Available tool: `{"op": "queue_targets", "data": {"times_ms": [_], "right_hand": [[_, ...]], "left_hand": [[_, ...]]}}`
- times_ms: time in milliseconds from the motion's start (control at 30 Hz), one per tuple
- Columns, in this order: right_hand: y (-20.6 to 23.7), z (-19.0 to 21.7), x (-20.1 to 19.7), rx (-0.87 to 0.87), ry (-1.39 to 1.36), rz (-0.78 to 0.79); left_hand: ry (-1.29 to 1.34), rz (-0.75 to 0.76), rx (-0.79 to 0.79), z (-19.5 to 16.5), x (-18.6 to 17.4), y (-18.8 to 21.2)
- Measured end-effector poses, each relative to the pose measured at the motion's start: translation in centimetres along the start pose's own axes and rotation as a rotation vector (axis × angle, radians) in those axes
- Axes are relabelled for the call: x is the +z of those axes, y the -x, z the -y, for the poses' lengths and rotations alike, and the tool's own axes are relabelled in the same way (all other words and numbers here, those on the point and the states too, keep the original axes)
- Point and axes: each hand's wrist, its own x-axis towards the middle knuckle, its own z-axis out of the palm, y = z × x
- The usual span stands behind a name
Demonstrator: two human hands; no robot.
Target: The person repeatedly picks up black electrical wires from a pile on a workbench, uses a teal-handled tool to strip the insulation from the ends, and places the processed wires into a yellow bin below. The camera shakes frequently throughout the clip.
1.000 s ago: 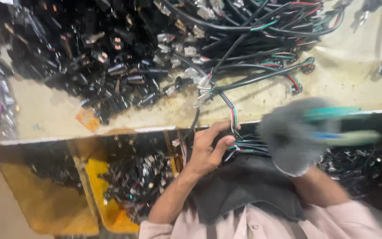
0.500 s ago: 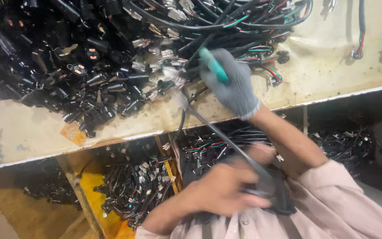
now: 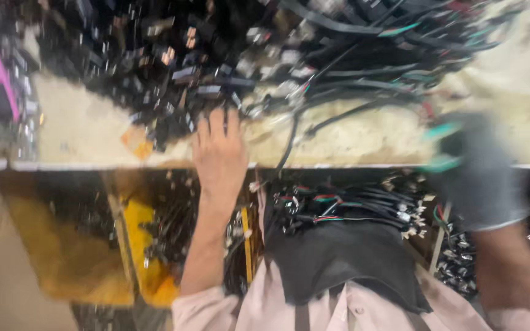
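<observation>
A: Big change from half a second back: the bare left hand (image 3: 219,153) has come up from the lap onto the workbench (image 3: 87,132), and the gloved right hand (image 3: 476,168) has dropped off the pile to the bench's near edge.

B: From the head view, what's that left hand doing?

A: It lies flat, palm down, fingers stretched out and gripping nothing, fingertips touching the front of the heap of black connectors (image 3: 154,55). A black cable (image 3: 289,144) runs down over the bench edge just beside it.

B: And the right?

A: Too blurred: the grey glove with teal fingertips is there, but whether it clutches anything, one cannot tell. Below, a bundle of black cables with coloured wires (image 3: 345,205) rests on the dark apron (image 3: 338,257) in the lap. A yellow bin (image 3: 139,245) with more dark parts sits under the bench, left of the forearm.
</observation>
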Motion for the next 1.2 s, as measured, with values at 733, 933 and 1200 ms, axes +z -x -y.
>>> {"op": "queue_targets", "data": {"times_ms": [733, 933, 1200], "right_hand": [[3.0, 0.8, 3.7, -0.308, -0.452, 0.149], [2.9, 4.7, 2.9, -0.166, -0.251, -0.02], [4.7, 6.6, 3.3, 0.079, -2.018, -0.43]], "left_hand": [[1.622, 0.546, -0.042, -10.2, -0.8, 3.9], [1.236, 0.133, 0.135, -11.3, -0.3, 4.5], [1.605, 0.242, 0.115, -11.7, -1.3, 6.3]]}}
